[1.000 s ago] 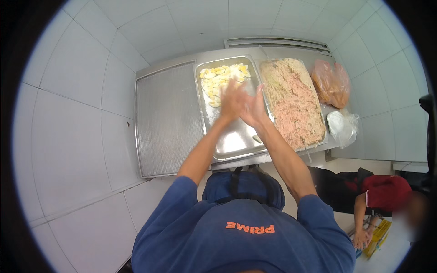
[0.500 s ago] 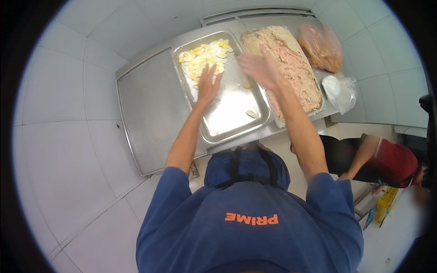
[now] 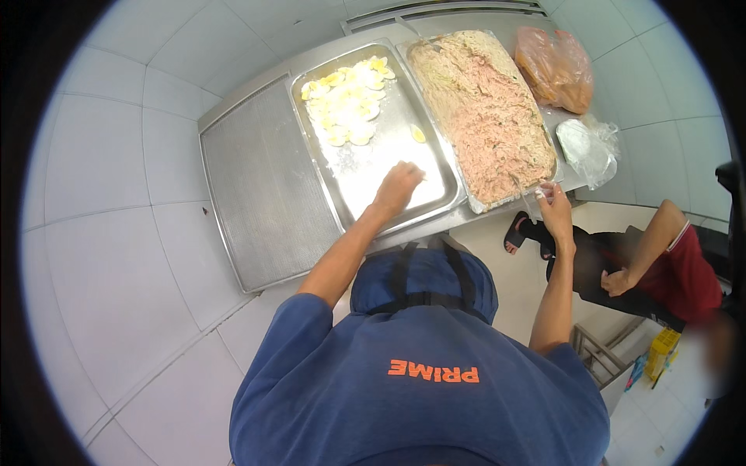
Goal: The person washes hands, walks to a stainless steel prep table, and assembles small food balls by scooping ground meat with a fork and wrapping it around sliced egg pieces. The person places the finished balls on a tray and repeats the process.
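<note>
My left hand (image 3: 399, 188) reaches low into the steel tray (image 3: 336, 190), its fingers pinched around a pale egg slice that they mostly cover. Another egg slice (image 3: 418, 133) lies alone farther up. Many more egg slices (image 3: 347, 99), white and yellow, cluster at the far left of this tray. My right hand (image 3: 553, 208) is at the near right corner of the second tray, which is filled with pink minced mixture (image 3: 493, 116). Its fingers are bent together beside clear film at the rim; what they pinch is too small to make out.
A flat ribbed metal tray (image 3: 260, 182) lies to the left. Behind the mixture, on the right, stand an orange-filled plastic bag (image 3: 556, 74) and a white bundle in clear plastic (image 3: 587, 149). Another person (image 3: 645, 268) in a red top is at my right, near a yellow crate (image 3: 663, 349).
My left hand has come down from the egg cluster to the tray's near part and closed. My right hand has moved from between the trays to the mixture's near right corner, fingers now bent.
</note>
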### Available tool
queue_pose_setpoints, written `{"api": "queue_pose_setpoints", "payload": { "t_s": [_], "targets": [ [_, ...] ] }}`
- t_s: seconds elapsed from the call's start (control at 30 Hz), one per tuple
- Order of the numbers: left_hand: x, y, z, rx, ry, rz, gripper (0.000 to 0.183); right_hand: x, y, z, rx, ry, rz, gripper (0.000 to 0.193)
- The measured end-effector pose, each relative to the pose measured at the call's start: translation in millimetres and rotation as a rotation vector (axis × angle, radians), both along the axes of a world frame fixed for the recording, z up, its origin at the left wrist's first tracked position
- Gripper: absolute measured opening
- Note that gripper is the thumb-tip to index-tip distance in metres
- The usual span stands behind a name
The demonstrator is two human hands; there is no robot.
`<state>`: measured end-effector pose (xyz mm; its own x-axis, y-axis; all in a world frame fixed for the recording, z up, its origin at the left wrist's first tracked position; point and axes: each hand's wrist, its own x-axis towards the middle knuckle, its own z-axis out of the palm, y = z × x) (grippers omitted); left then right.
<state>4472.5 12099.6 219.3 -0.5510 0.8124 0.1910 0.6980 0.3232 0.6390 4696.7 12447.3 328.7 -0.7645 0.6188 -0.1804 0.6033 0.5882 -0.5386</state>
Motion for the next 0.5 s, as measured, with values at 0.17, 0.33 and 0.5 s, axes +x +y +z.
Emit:
{"api": "queue_pose_setpoints", "payload": {
  "t_s": [0.17,0.33,0.5],
  "targets": [
    [-44,-18,-12,0.113,-0.324,0.517,0.040,2,3,-11,0.104,0.183,-0.053,0.032],
    [-61,-16,-22,0.263,-0.696,0.625,0.037,-9,84,4,0.471,0.476,-0.316,0.029],
    [-43,-15,-17,0.128,-0.541,0.663,0.042,0,201,-14,0.264,0.248,-0.601,0.041]
  ]
}}
